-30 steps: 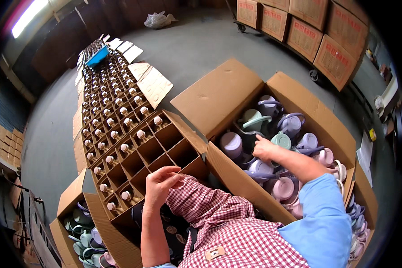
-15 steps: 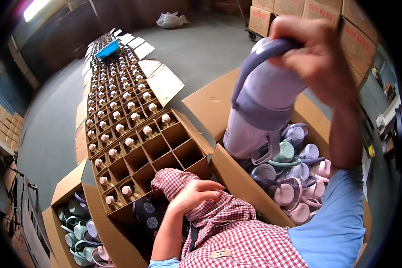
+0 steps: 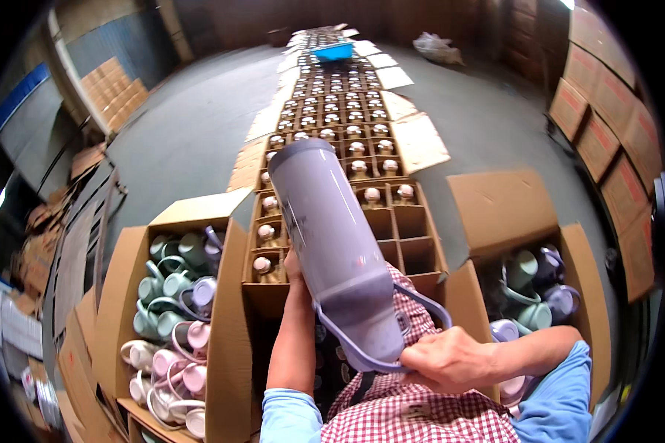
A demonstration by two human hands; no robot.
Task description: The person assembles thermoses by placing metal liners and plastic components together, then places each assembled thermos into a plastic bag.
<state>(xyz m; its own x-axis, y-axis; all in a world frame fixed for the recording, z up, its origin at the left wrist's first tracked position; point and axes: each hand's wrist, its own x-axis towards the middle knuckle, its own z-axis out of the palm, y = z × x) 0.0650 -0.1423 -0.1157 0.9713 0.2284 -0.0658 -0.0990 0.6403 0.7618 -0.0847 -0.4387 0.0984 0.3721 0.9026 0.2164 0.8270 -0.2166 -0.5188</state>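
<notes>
Tumbler (image 3: 336, 229), lilac, tilted: right hand (image 3: 447, 359) closed around its near handle (image 3: 428, 303); left hand (image 3: 295, 267) mostly hidden at its left side, grip unclear.

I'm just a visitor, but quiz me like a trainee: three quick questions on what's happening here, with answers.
1. Which side's hand grips the handle of the purple bottle: A) left, B) right?
2. True or false: the blue tub is farther away than the bottle.
3. Fill in: the bottle's handle end points ____ the checked garment.

Key: 1. B, the right hand. 2. True. 3. Toward.
</notes>
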